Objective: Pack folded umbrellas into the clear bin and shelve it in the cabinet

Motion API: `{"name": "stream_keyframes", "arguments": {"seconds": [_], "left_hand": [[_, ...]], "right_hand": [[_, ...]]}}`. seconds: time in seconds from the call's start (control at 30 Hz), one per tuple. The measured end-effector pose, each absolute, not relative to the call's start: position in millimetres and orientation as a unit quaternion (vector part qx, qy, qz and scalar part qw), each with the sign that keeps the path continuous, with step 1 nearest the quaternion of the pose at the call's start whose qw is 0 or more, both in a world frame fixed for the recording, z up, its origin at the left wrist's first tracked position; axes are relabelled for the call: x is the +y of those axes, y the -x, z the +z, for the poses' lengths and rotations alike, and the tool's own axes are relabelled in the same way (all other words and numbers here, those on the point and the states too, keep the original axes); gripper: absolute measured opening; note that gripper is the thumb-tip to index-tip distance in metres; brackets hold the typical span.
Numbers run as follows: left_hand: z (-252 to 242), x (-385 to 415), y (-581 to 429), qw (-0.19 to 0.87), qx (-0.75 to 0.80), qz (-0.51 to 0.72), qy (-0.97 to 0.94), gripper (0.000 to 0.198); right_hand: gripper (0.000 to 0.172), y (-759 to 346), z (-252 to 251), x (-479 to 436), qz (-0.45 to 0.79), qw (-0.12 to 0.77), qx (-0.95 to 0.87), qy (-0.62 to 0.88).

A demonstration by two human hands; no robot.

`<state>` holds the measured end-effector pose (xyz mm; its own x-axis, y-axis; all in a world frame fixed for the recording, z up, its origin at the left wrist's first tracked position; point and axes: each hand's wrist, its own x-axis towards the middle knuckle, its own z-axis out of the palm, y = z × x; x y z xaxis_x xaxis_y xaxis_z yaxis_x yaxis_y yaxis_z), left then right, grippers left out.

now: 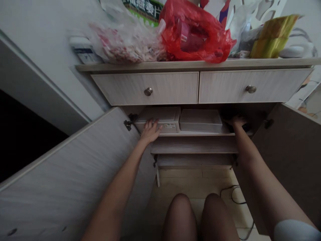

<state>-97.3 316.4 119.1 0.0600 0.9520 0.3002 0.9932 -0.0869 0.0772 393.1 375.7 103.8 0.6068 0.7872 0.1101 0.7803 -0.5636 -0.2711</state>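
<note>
Inside the cabinet, my left hand (151, 131) lies with spread fingers against the front of a pale storage box (160, 115) that has a small label. Beside that box stands a translucent plastic box (200, 117) on the same upper shelf. My right hand (237, 122) reaches into the shadowed right end of this shelf, past the translucent box. Its fingers look stretched out, over or against something dark that I cannot make out. Neither hand visibly grips anything.
Two doors stand open, the left door (75, 174) and the right door (288, 157). Above are two knobbed drawers (173, 87). A red plastic bag (195, 36), a clear bag of packets (130, 43) and a gold pouch (272, 38) crowd the top. A black cable (237, 201) lies on the floor.
</note>
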Motion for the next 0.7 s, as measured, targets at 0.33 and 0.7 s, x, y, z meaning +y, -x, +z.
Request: {"name": "stream_keyframes", "arguments": {"seconds": [0.33,0.7], "left_hand": [[118,320,101,0.067,-0.667,-0.139,0.729,0.067],[132,315,93,0.028,-0.676,-0.124,0.726,0.069]], "right_hand": [[0.040,-329,109,322,-0.106,0.172,-0.824,0.529],[0.046,-318,132,291,-0.102,0.175,-0.801,0.563]]}}
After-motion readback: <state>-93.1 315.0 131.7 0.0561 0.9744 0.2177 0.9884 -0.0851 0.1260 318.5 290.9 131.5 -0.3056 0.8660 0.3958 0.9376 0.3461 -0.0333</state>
